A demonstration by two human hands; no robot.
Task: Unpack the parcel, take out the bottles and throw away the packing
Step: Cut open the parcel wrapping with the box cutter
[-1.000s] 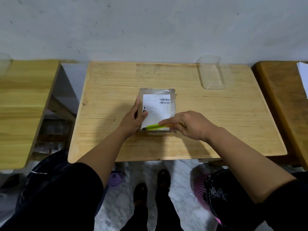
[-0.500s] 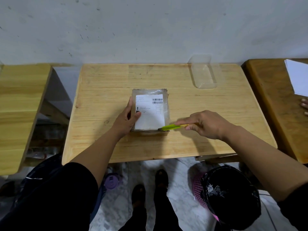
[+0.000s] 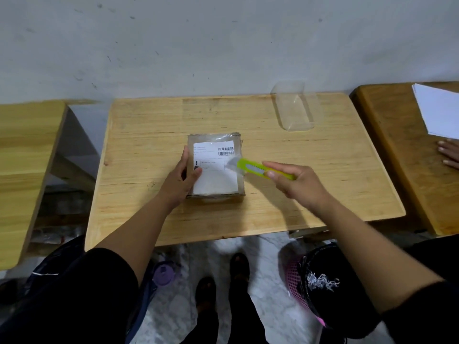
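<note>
A small cardboard parcel (image 3: 215, 167), taped and bearing a white shipping label, lies flat in the middle of the wooden table (image 3: 323, 175). My left hand (image 3: 182, 180) presses on its left edge, thumb on the label. My right hand (image 3: 295, 182) grips a lime-green utility knife (image 3: 260, 168), whose blade end hovers over the right side of the parcel top. No bottles are visible; the parcel is closed.
A clear plastic tray (image 3: 294, 108) stands at the table's back right. A pink bin with a black bag (image 3: 323, 284) sits on the floor at the right. Another person's fingers (image 3: 448, 153) and white paper (image 3: 437, 108) rest on the right-hand table. A wooden bench (image 3: 24, 157) stands left.
My right hand drew the knife rightward along the parcel's near edge, then lifted it up over the right side of the top. My left hand kept holding the parcel.
</note>
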